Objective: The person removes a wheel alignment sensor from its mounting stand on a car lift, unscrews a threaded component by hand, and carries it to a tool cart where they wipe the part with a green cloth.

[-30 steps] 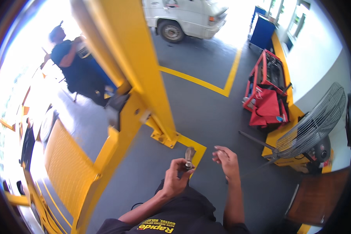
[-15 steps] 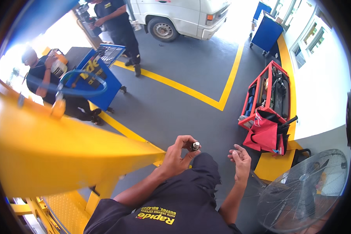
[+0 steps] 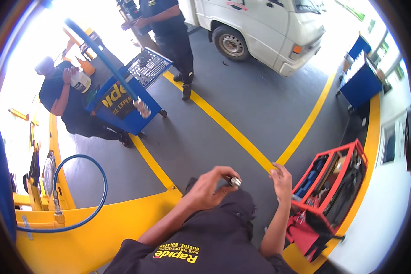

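Note:
My left hand [image 3: 208,188] is raised in front of my dark shirt, its thumb and fingers closed round a small cylindrical part [image 3: 234,181] with a shiny metal end. The fingers cover most of this part, so I cannot tell its exact kind. To its right, my right hand [image 3: 282,182] is held up with fingers apart and nothing in it. A gap separates the two hands. Beyond my left forearm runs a yellow metal beam [image 3: 137,208], with a looped blue hose [image 3: 106,182] joined to a brass fitting [image 3: 58,218] on it.
A red tool carrier [image 3: 324,208] with a red bag [image 3: 303,235] stands at right. Far left, a person [image 3: 61,98] holds a white jug [image 3: 81,82] by a blue tool cart [image 3: 123,107]. Another person [image 3: 171,34] stands near a white van [image 3: 260,27]. A blue hose [image 3: 100,57] hangs before the cart.
My view has shifted, so the yellow beam appears lower and the fan has left the picture. The left hand keeps its hold on the small part; the right stays raised and empty.

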The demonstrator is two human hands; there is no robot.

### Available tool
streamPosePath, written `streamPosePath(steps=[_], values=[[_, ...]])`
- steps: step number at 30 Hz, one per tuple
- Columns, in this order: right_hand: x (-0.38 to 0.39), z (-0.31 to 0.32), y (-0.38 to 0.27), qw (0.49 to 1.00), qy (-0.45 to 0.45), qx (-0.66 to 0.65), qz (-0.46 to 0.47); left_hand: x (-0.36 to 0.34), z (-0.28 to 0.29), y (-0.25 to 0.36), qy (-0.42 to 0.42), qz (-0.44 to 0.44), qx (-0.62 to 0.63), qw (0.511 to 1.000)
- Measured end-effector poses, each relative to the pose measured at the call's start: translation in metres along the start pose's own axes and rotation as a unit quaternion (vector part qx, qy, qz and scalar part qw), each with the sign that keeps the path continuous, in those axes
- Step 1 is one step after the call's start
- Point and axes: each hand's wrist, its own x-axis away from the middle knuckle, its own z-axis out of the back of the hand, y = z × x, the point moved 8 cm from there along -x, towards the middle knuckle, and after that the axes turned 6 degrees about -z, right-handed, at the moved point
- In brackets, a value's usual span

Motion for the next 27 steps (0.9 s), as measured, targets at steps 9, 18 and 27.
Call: streamPosePath(steps=[9,18,27], values=[[-0.220,-0.237,-0.224,0.957,-0.230,0.099,0.146,-0.105,0.118,-0.085,0.172,0.056,0.011,0.983],[-0.234,-0.519,-0.305,0.847,-0.484,0.102,0.194,-0.130,0.279,-0.140,0.329,0.098,-0.071,0.936],[-0.215,-0.769,-0.392,0.733,-0.551,0.158,0.366,-0.037,0.384,-0.168,0.605,0.176,-0.182,0.755]])
